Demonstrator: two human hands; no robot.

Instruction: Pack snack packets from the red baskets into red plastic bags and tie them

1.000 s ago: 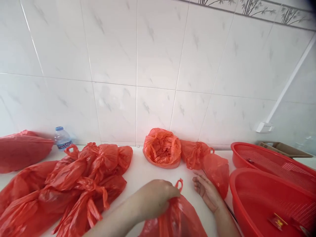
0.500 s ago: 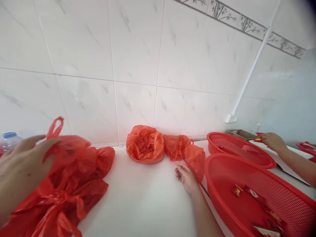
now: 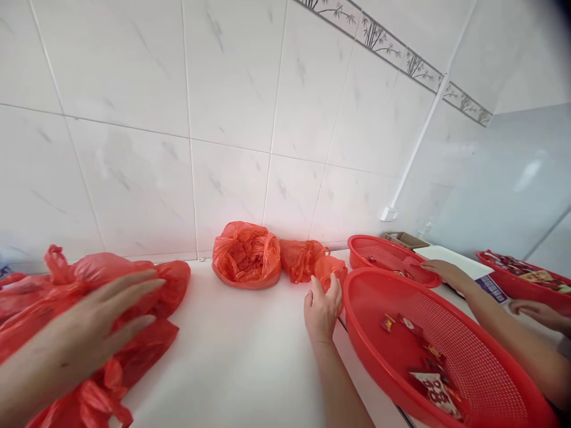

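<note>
My left hand (image 3: 100, 327) stretches over a heap of knotted red plastic bags (image 3: 154, 351), fingers apart and holding nothing. My right hand (image 3: 322, 309) has its fingers raised and spread in front of a thin red plastic bag (image 3: 330, 267); whether the fingertips touch it I cannot tell. Left of that bag lies a crumpled red bag (image 3: 298, 261). Beside it, against the wall, stands a round open red bag (image 3: 247, 255) stuffed with more crumpled red plastic.
At right, a large red mesh basket (image 3: 357, 321) holds several small wrapped snacks. Behind it a second red basket (image 3: 370, 239) has a co-worker's hand (image 3: 446, 273) at its rim. Another hand (image 3: 539, 314) is near a red container of packets (image 3: 508, 273). A cardboard box (image 3: 405, 239) stands behind.
The view has swung to the right. My left hand has come down over the knotted bags, and my right hand's curled fingers have spread. The co-worker's hand has lowered to the far basket.
</note>
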